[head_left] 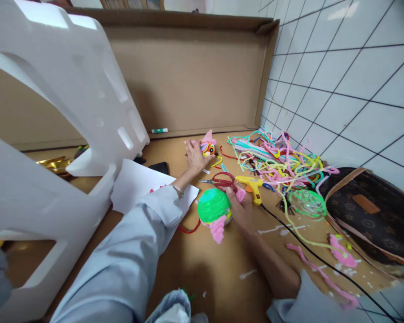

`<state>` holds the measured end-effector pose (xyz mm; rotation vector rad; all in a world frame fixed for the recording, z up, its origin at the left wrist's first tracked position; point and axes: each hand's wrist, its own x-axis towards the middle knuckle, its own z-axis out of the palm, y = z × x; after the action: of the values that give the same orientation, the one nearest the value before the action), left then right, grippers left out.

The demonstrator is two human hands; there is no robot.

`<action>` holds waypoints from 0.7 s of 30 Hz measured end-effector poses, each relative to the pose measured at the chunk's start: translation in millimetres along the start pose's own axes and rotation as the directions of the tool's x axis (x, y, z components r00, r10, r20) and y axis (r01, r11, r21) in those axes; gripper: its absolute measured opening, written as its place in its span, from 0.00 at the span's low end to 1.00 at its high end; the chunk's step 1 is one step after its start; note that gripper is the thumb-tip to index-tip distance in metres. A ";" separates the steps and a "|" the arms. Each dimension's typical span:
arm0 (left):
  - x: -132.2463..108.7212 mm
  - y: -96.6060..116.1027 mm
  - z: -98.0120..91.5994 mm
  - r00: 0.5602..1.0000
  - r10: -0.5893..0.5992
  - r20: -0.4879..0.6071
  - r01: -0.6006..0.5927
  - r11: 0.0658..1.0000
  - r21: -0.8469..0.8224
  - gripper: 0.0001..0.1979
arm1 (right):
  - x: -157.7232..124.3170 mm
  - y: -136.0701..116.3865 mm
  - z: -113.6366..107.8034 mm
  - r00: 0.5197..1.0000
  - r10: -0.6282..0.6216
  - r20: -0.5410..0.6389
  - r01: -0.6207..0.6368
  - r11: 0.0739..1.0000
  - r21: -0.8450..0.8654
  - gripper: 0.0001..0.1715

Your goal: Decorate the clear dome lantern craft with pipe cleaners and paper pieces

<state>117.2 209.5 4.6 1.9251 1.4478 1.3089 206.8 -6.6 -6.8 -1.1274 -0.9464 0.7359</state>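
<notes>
My left hand (195, 156) reaches forward with its fingers closed round a small multicoloured pipe-cleaner figure (208, 147) that has pink fins and a big black-and-orange eye. Nearer to me, my right hand (241, 208) grips the right side of a round green pipe-cleaner figure (213, 205) with pink fluffy pieces; some of its fingers are hidden. Red-handled scissors (223, 180) lie just beyond that figure. To their right is a yellow hot glue gun (251, 184), close to my right fingertips.
Tangled pipe cleaners (276, 157) lie by the tiled wall, near a brown handbag (357, 211). A black cord (299, 242) runs to the lower right. White paper (131, 188), a black phone-like object (159, 168), a marker (160, 131) and a white plastic stool (70, 179) are on the left.
</notes>
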 end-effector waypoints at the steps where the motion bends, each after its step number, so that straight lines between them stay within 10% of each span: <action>1: -0.6 0.1 -0.2 1.000 0.011 0.001 -0.011 1.000 -0.005 0.38 | 0.4 0.3 -0.1 1.000 -0.002 -0.003 0.002 1.000 0.002 0.19; 21: -3.6 6.4 -17.9 0.991 0.083 0.102 -0.099 0.982 0.163 0.40 | -0.5 -7.0 0.9 1.000 0.018 -0.004 -0.018 1.000 0.018 0.20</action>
<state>105.2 200.0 16.5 2.1538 1.4799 1.1491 205.9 -8.7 0.0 -1.1221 -0.9256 0.7554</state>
